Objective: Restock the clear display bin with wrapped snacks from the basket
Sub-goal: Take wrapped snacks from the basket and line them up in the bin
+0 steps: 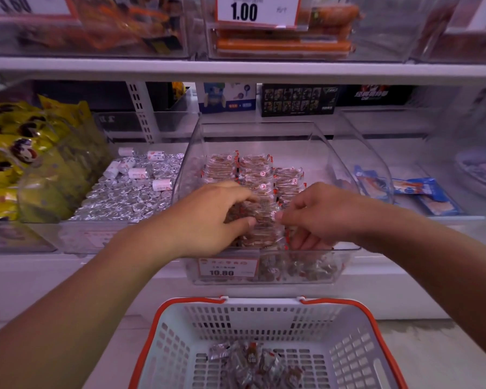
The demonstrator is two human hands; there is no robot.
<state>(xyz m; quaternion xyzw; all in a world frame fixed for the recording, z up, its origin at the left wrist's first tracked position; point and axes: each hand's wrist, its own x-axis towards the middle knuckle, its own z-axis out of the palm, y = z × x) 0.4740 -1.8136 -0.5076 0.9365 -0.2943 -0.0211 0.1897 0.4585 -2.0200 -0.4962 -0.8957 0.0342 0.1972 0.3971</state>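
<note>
A clear display bin (197, 153) stands on the lower shelf, holding neat rows of brown wrapped snacks (256, 169) with red-edged wrappers. My left hand (208, 220) reaches in over the front rim and grips a bundle of these snacks (261, 217) between thumb and fingers. My right hand (323, 217) is beside it, fingers curled, pinching the same bundle from the right. Below, a white basket (180, 327) with orange rim holds several loose wrapped snacks (253, 363) on its bottom.
A price label reading 10.80 (227, 267) sits on the bin's front. Left of it lies a bin of silver foil pieces (124, 197) and yellow packets (26, 153). Blue packets (421, 192) lie to the right. The shelf above (236, 70) overhangs.
</note>
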